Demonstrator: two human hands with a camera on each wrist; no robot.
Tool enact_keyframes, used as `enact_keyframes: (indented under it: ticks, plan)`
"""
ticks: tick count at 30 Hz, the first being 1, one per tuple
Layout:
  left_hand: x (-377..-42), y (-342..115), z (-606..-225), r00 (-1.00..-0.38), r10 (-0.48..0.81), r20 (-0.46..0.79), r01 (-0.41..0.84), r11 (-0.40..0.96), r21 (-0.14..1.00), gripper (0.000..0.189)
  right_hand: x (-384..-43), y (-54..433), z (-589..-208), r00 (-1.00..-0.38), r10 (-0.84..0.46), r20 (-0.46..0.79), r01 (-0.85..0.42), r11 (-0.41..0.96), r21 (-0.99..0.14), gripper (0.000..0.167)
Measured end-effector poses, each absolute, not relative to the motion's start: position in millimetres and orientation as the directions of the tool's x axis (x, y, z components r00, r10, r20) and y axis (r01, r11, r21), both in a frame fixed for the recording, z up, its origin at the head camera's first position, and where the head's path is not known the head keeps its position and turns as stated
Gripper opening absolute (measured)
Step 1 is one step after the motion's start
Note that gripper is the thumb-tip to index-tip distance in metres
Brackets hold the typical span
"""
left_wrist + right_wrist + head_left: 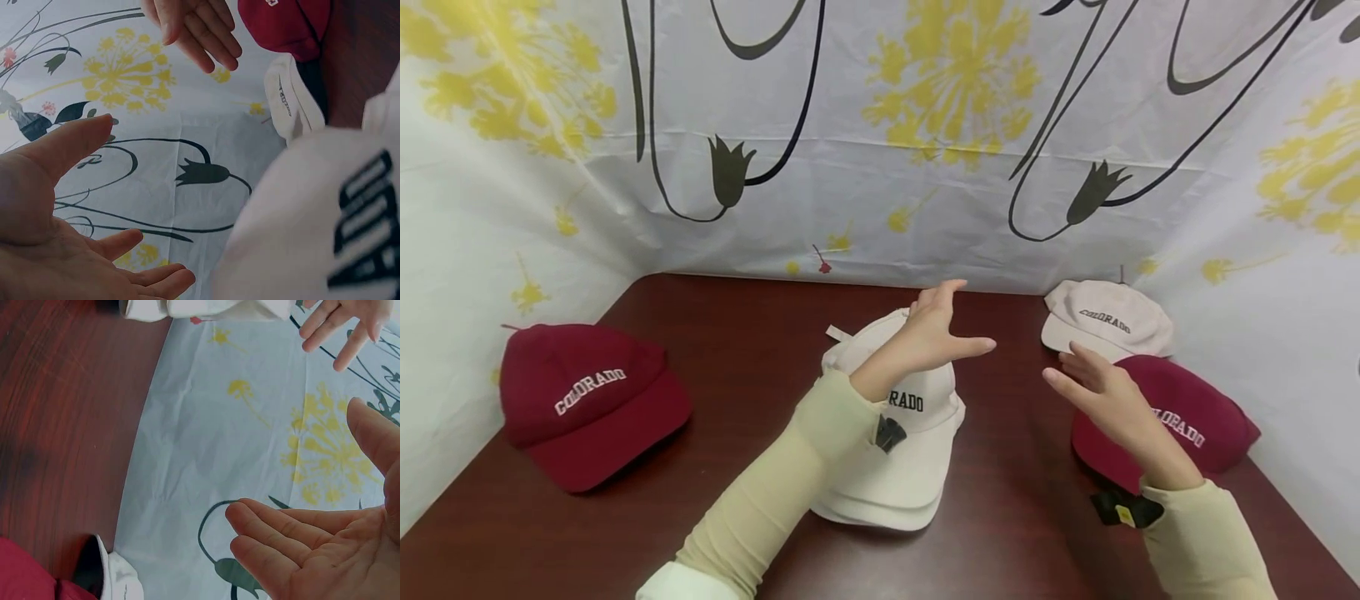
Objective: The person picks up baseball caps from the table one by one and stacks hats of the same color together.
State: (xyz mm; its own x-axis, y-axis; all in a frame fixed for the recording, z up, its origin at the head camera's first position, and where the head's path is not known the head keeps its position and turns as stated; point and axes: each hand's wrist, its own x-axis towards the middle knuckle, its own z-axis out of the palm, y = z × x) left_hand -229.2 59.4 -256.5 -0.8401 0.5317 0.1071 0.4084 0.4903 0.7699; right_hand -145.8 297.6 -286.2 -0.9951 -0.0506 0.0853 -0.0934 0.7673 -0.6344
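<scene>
My left hand point(925, 335) is raised over a stack of white caps point(887, 479), its thumb and fingers spread with nothing between them. The stack stands mid-table, brims facing me, and my forearm hides part of the lettering on its top cap. To the right, my right hand point(1108, 400) hovers in front of a dark red cap point(1206, 408) and holds nothing. Its fingers are extended and the thumb stands apart. In the right wrist view the palm point(319, 550) is bare, and so is the left palm point(69, 250) in the left wrist view.
Another white cap point(1112, 312) lies behind the right red cap, near the back corner. A second dark red cap point(587, 400) sits at the table's left. The brown table point(737, 333) is bordered by a patterned cloth point(850, 192) at the back and sides.
</scene>
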Motion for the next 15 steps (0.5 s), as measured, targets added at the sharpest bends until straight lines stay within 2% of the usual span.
enact_keyframes:
  ticks: [15]
  plan:
    - [-235,110,-253,-0.811,0.579,0.078,0.416,0.479,0.773,0.084,-144,325,-275,-0.995,0.010,0.101,-0.055,0.783,-0.619,0.073]
